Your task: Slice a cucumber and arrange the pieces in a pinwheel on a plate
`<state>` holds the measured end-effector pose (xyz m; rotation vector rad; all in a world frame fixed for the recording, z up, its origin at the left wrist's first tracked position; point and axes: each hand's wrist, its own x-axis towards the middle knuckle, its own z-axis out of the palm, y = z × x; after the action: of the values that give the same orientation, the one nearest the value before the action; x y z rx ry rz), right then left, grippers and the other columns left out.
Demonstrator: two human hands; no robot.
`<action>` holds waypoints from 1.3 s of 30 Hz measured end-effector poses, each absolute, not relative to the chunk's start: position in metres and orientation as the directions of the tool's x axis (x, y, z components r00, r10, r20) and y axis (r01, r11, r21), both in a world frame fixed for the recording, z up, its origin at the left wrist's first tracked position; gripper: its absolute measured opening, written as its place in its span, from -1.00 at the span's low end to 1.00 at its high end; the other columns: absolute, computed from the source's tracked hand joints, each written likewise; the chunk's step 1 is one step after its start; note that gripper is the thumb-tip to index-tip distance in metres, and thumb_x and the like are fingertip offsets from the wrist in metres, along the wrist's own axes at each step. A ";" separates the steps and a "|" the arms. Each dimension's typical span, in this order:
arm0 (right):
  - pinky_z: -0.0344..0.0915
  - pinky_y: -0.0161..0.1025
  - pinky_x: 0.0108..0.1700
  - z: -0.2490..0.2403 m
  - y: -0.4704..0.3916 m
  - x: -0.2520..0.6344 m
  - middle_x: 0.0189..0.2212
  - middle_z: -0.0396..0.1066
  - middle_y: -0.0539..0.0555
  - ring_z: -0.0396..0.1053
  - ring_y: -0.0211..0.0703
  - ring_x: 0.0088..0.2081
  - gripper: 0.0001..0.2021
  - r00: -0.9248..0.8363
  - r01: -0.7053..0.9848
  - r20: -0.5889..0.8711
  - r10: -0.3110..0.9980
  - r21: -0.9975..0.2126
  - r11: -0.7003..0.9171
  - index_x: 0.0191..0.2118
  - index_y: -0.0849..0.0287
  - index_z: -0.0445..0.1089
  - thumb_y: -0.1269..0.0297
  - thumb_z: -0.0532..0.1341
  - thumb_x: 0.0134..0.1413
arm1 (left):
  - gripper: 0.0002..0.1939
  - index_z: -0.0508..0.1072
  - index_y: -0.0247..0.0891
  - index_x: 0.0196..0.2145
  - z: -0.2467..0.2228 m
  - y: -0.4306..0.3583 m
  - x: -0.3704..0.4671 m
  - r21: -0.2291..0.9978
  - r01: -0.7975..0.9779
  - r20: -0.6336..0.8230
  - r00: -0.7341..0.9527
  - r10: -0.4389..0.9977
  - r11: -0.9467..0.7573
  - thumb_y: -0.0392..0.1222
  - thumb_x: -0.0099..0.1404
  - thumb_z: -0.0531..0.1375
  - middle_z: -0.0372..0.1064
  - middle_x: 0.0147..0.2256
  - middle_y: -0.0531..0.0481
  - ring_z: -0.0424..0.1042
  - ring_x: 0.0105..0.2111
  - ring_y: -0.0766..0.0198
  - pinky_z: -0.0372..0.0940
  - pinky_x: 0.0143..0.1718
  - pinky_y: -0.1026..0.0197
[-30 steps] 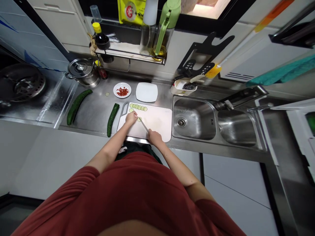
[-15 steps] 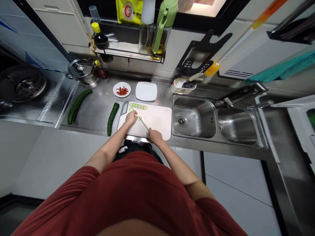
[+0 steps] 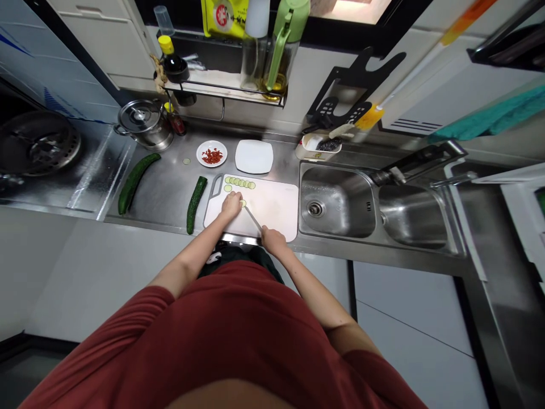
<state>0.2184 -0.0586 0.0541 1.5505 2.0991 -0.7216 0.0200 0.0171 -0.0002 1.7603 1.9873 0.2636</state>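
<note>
A white cutting board (image 3: 276, 199) with a grey handle lies on the steel counter. My right hand (image 3: 273, 241) grips a knife (image 3: 254, 218) low over the board, its blade slanting up and left. The tip ends beside a pale green cucumber slice (image 3: 243, 203). Closed fingers of my left hand (image 3: 231, 205) pinch that slice near the tip; the fingertips are partly hidden. Farther back, a row of overlapping cucumber slices (image 3: 240, 183) lies on the board, with a single slice just below its left end. A dark green cucumber piece (image 3: 196, 205) rests left of the board.
A whole cucumber (image 3: 135, 184) lies farther left. Behind the board stand a plate of chopped red pieces (image 3: 212, 154) and a white square plate (image 3: 254, 156). A lidded pot (image 3: 143, 125) is at the back left. The double sink (image 3: 336, 199) adjoins on the right.
My left hand has moved slightly right, and its fingers have closed at the slice by the knife tip. My right hand has drawn the knife a little right and toward me.
</note>
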 end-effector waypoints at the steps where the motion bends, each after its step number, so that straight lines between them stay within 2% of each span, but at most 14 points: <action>1: 0.25 -0.19 -0.18 0.054 -0.059 0.219 -0.15 0.46 0.23 0.44 0.02 -0.11 -0.72 -0.280 0.959 -0.618 0.734 -0.153 0.238 0.04 0.18 0.23 0.34 -0.05 0.28 | -0.82 0.43 -0.21 -0.18 0.001 0.018 0.021 0.442 0.882 -0.218 -0.072 0.973 0.164 -0.31 0.27 0.09 0.33 -0.13 -0.17 0.33 -0.06 0.08 0.22 -0.06 0.14; 11: 0.20 -0.20 -0.19 0.048 -0.064 0.235 -0.16 0.46 0.21 0.42 0.02 -0.12 -0.68 -0.272 0.962 -0.585 0.764 -0.160 0.221 0.03 0.14 0.24 0.14 -0.12 0.36 | -0.89 0.43 -0.17 -0.29 0.004 0.021 0.017 0.531 0.798 -0.280 -0.152 0.948 0.285 -0.28 0.21 0.14 0.45 -0.28 -0.01 0.38 -0.27 0.22 0.22 -0.25 0.23; 18: 0.14 -0.26 -0.21 0.046 -0.062 0.251 -0.18 0.46 0.19 0.41 -0.04 -0.13 -0.67 -0.216 0.975 -0.561 0.799 -0.167 0.146 0.02 0.15 0.25 0.15 -0.14 0.38 | -0.89 0.45 -0.21 -0.33 -0.007 0.024 -0.004 0.637 0.648 -0.301 -0.289 0.909 0.417 -0.18 0.15 0.23 0.44 -0.37 0.06 0.38 -0.37 0.33 0.22 -0.32 0.31; 29: 0.12 -0.27 -0.23 0.040 -0.048 0.262 -0.18 0.46 0.21 0.40 -0.05 -0.14 -0.63 -0.160 0.983 -0.535 0.829 -0.160 0.086 0.02 0.16 0.27 0.12 -0.15 0.38 | -0.85 0.47 -0.21 -0.27 -0.017 0.042 -0.033 0.603 0.624 -0.213 -0.474 0.854 0.497 -0.23 0.18 0.15 0.47 -0.31 0.02 0.40 -0.32 0.33 0.24 -0.23 0.32; 36: 0.12 -0.28 -0.24 0.041 -0.048 0.263 -0.19 0.46 0.19 0.41 -0.06 -0.15 -0.64 -0.152 0.984 -0.530 0.835 -0.162 0.076 0.01 0.16 0.29 0.13 -0.15 0.38 | -0.72 0.44 -0.14 -0.12 -0.010 0.039 -0.032 0.561 0.655 -0.202 -0.485 0.851 0.507 -0.25 0.20 0.12 0.46 -0.32 0.02 0.43 -0.27 0.24 0.25 -0.18 0.26; 39: 0.12 -0.27 -0.23 0.042 -0.048 0.264 -0.18 0.46 0.19 0.40 -0.06 -0.14 -0.64 -0.144 0.984 -0.533 0.834 -0.163 0.066 0.02 0.15 0.28 0.13 -0.15 0.38 | -0.74 0.45 -0.13 -0.13 -0.004 0.035 -0.030 0.522 0.694 -0.190 -0.472 0.861 0.495 -0.25 0.24 0.08 0.46 -0.27 -0.02 0.42 -0.22 0.19 0.25 -0.16 0.23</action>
<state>0.2642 -0.0476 0.0420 1.8268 2.0507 -0.7140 -0.0301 0.0353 -0.0044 1.2862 2.3142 0.5270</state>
